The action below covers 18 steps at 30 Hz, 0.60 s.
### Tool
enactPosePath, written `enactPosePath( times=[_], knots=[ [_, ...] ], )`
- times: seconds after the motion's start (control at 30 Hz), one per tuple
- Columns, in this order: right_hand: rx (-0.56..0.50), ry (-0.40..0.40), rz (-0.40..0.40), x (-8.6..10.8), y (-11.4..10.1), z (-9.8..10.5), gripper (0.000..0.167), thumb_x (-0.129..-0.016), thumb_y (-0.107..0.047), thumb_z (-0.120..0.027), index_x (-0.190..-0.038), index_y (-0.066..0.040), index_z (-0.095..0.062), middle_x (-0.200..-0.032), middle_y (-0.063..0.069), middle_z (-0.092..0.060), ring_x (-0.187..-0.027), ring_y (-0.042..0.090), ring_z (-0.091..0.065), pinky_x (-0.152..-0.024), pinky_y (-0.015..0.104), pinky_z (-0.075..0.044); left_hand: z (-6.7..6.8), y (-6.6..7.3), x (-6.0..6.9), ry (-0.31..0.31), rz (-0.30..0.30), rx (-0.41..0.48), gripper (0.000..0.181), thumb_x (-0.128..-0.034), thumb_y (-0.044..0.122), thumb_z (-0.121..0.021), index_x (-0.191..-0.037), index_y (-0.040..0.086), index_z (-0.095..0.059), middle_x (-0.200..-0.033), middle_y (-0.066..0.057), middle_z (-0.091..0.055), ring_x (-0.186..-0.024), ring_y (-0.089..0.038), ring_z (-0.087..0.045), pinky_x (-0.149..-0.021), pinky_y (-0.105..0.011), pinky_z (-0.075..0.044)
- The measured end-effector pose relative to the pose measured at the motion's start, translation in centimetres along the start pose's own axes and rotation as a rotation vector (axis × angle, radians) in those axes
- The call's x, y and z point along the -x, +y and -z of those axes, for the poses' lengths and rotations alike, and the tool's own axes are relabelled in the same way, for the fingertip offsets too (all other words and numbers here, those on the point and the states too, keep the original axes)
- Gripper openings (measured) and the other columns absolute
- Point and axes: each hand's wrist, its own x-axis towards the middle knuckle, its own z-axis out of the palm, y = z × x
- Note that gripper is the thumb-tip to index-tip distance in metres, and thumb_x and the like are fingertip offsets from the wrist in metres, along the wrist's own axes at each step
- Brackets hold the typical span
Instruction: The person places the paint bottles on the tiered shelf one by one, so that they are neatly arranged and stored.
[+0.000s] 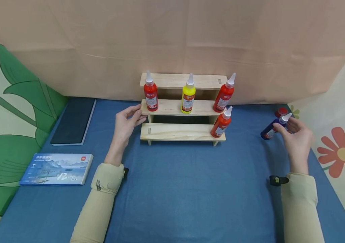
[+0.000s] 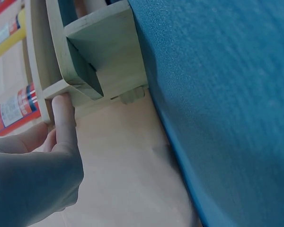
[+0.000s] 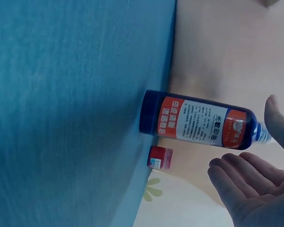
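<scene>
A three-tier wooden stand (image 1: 175,107) sits at the back of the blue-covered table. My left hand (image 1: 127,122) pinches the left end of its middle tier; in the left wrist view a fingertip presses against the wood. On the middle tier stand a red paint bottle (image 1: 151,98), a yellow bottle (image 1: 188,99) and a second red bottle (image 1: 223,96). An orange-red bottle (image 1: 221,125) is at the lowest tier's right end. Far right, a dark blue bottle (image 3: 199,120) stands on the table. My right hand (image 3: 260,184) is around its neck, thumb and fingers spread apart.
A small red-lidded jar (image 1: 281,112) is behind the blue bottle. At the left lie a dark notebook (image 1: 73,121) and a flat blue paint box (image 1: 57,169). A beige cloth (image 1: 172,40) hangs behind the stand.
</scene>
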Motion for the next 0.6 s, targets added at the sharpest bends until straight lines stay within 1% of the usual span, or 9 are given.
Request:
enactPosePath(
  times=[0.1, 0.3, 0.4, 0.6],
  knots=[
    [0.003, -0.022, -0.013, -0.33, 0.16, 0.02, 0.072, -0.1, -0.049, -0.073, -0.16, -0.015, -0.053, -0.158, 0.01, -0.055, -0.144, 0.027, -0.054, -0.12, 0.035, -0.048, 0.08, 0.06, 0.07, 0.001, 0.002, -0.005, 0.04, -0.111, 0.008, -0.06, -0.148, -0.007, -0.058, -0.136, -0.025, -0.062, -0.105, -0.02, -0.076, -0.092, -0.027, -0.064],
    [0.028, -0.049, 0.004, -0.69, 0.35, 0.0, 0.071, -0.102, -0.048, -0.071, -0.16, -0.013, -0.052, -0.157, 0.013, -0.055, -0.144, 0.031, -0.054, -0.121, 0.038, -0.047, 0.16, 0.08, 0.15, 0.004, 0.004, -0.017, 0.041, -0.1114, 0.009, -0.059, -0.149, -0.007, -0.058, -0.136, -0.027, -0.061, -0.11, -0.026, -0.075, -0.094, -0.027, -0.063],
    [0.039, -0.067, 0.013, -0.77, 0.48, -0.05, 0.07, -0.102, -0.048, -0.07, -0.16, -0.013, -0.052, -0.155, 0.014, -0.057, -0.142, 0.033, -0.056, -0.12, 0.038, -0.048, 0.15, 0.08, 0.13, 0.002, 0.003, -0.014, 0.041, -0.1115, 0.009, -0.059, -0.149, -0.007, -0.058, -0.137, -0.027, -0.061, -0.109, -0.025, -0.075, -0.094, -0.027, -0.063],
    [0.047, -0.091, 0.005, -0.98, 0.77, -0.08, 0.07, -0.103, -0.047, -0.07, -0.159, -0.009, -0.053, -0.154, 0.017, -0.057, -0.14, 0.034, -0.057, -0.119, 0.037, -0.05, 0.04, 0.09, 0.01, -0.003, -0.002, -0.007, 0.04, -0.1111, 0.008, -0.06, -0.148, -0.007, -0.058, -0.135, -0.025, -0.063, -0.105, -0.02, -0.076, -0.092, -0.027, -0.064]
  ],
)
